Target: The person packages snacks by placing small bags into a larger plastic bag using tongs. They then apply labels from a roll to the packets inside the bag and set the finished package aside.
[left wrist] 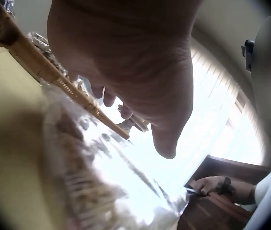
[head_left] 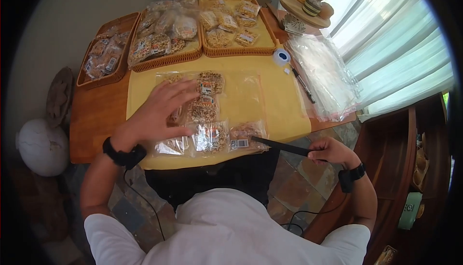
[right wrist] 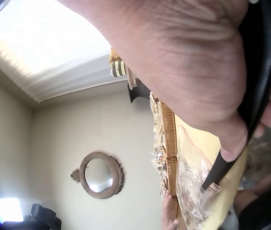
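A large clear plastic bag lies on the yellow cloth, with several small packs of a nutty, grain-like snack in or under it. My left hand is spread over its left side, palm down, fingers fairly straight and holding nothing. In my right hand I grip a long, flat black tool that tapers toward its end. Its tip reaches a pinkish snack pack with a barcode label at the bag's lower right. The right wrist view shows the thumb pressed along the black tool.
Three wicker baskets of snack packs line the table's back. To the right are a tape roll, a black pen and a stack of clear bags. Breads sit on a round wooden stand. A wooden shelf stands right.
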Demonstrator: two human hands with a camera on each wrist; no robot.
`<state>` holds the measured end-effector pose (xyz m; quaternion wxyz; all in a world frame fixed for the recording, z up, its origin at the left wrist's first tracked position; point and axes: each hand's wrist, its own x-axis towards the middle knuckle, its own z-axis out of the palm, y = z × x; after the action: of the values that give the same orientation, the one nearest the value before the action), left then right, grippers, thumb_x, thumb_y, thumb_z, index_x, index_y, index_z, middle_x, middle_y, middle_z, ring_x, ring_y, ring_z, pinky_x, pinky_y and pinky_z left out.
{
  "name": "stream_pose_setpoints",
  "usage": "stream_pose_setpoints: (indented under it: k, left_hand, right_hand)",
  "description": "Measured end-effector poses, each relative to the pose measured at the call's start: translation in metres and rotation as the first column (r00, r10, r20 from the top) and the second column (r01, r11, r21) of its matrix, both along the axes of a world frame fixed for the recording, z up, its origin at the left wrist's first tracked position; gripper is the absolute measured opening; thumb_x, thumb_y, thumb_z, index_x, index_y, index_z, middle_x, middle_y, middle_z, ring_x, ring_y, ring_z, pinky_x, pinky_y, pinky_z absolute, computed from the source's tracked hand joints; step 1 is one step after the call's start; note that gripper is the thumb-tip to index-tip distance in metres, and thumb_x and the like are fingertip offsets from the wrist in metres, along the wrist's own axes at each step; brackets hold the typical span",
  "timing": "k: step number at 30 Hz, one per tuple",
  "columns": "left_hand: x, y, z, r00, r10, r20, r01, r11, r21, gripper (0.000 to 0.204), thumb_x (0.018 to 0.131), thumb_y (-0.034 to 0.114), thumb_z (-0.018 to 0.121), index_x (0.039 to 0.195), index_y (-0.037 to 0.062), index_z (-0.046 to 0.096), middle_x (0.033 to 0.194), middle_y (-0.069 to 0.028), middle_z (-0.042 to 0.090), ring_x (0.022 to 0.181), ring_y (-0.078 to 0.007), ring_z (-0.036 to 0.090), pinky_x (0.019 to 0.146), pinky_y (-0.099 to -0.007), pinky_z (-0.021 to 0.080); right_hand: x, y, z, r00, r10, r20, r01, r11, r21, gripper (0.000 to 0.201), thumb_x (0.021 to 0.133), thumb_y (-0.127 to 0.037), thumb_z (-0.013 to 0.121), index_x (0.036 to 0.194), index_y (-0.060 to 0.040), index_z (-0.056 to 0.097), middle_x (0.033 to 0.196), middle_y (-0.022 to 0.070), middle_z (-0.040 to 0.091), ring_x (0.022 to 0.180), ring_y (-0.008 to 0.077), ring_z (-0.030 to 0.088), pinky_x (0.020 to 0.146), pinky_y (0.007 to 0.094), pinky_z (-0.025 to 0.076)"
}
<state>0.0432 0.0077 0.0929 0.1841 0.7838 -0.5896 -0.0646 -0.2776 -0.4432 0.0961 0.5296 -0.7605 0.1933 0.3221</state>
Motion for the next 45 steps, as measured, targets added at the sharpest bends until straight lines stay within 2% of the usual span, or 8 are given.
stream_pose_setpoints:
  k: [3,9,21,30,33,37,42,45]
  left_hand:
    - [-0.001,0.058,-0.039,0.990,0.124,-0.062,-0.122,0.992,0.046,0.114,0.078,0.066,0.087,0.168,0.0127,0.042,0.177,-0.0204,0.029,0.165,-0.0432,0.024,0.133,-0.0604,0.018]
    - [-0.021,0.055,-0.053,0.978,0.193,-0.073,-0.189,0.980,0.063,0.119,0.079,0.070,0.085,0.171,0.0141,0.036,0.180,-0.0209,0.020,0.167,-0.0478,0.013,0.133,-0.0602,0.017]
    - [-0.026,0.053,-0.057,0.968,0.240,-0.075,-0.240,0.971,0.009,0.117,0.076,0.067,0.089,0.169,0.0149,0.041,0.178,-0.0220,0.024,0.165,-0.0477,0.018,0.132,-0.0598,0.019]
    - [-0.030,0.056,-0.065,0.958,0.282,-0.042,-0.285,0.955,-0.086,0.112,0.080,0.073,0.082,0.167,0.0144,0.044,0.177,-0.0239,0.026,0.165,-0.0473,0.021,0.130,-0.0633,0.020]
    - [-0.030,0.062,-0.071,0.961,0.272,-0.056,-0.277,0.955,-0.105,0.111,0.081,0.074,0.081,0.168,0.0155,0.043,0.178,-0.0234,0.025,0.165,-0.0467,0.019,0.131,-0.0636,0.019]
    - [-0.029,0.062,-0.076,0.966,0.246,-0.083,-0.255,0.958,-0.128,0.111,0.082,0.077,0.079,0.168,0.0172,0.042,0.179,-0.0232,0.022,0.167,-0.0452,0.017,0.132,-0.0642,0.016]
    - [-0.029,0.064,-0.080,0.964,0.252,-0.088,-0.263,0.951,-0.160,0.109,0.084,0.079,0.075,0.167,0.0170,0.043,0.179,-0.0219,0.023,0.167,-0.0412,0.018,0.132,-0.0633,0.016]
    - [-0.021,0.071,-0.084,0.960,0.269,-0.075,-0.279,0.937,-0.209,0.109,0.084,0.079,0.074,0.167,0.0161,0.044,0.179,-0.0213,0.023,0.168,-0.0397,0.017,0.132,-0.0629,0.015]
  right_hand:
    - [-0.002,-0.001,-0.009,1.000,-0.010,-0.007,0.011,1.000,0.025,0.027,0.106,-0.027,0.075,0.095,-0.0024,0.074,0.075,-0.0031,0.068,0.065,0.0055,0.060,0.061,0.0260,0.048]
    - [0.012,0.017,-0.005,0.997,0.072,-0.014,-0.073,0.996,-0.061,0.028,0.106,-0.031,0.076,0.099,-0.0041,0.077,0.076,-0.0030,0.070,0.069,0.0066,0.064,0.065,0.0261,0.051]
    - [0.029,-0.013,0.087,0.974,0.171,-0.150,-0.212,0.921,-0.326,0.027,0.102,-0.029,0.078,0.098,-0.0025,0.077,0.077,-0.0026,0.070,0.070,0.0068,0.064,0.065,0.0262,0.051]
    - [0.051,-0.046,0.121,0.996,0.088,0.011,-0.077,0.925,-0.372,0.026,0.104,-0.026,0.075,0.094,-0.0011,0.077,0.073,0.0002,0.069,0.063,0.0078,0.062,0.059,0.0265,0.049]
    - [0.111,-0.041,0.149,0.976,0.027,0.215,0.040,0.952,-0.305,0.025,0.108,-0.023,0.067,0.100,-0.0010,0.075,0.071,0.0021,0.067,0.059,0.0084,0.061,0.055,0.0250,0.048]
    - [0.254,0.095,0.117,0.922,0.229,0.311,-0.097,0.916,-0.388,0.038,0.111,-0.040,0.066,0.100,-0.0030,0.072,0.073,0.0004,0.065,0.059,0.0089,0.059,0.055,0.0260,0.047]
    - [0.420,0.225,0.094,0.602,0.647,0.468,-0.169,0.676,-0.717,0.049,0.103,-0.050,0.072,0.103,-0.0014,0.078,0.082,0.0112,0.073,0.074,0.0231,0.070,0.072,0.0393,0.055]
    - [0.487,0.263,0.100,0.484,0.818,0.312,-0.270,0.478,-0.836,0.053,0.100,-0.053,0.073,0.109,-0.0021,0.081,0.088,0.0164,0.076,0.083,0.0299,0.073,0.081,0.0447,0.055]
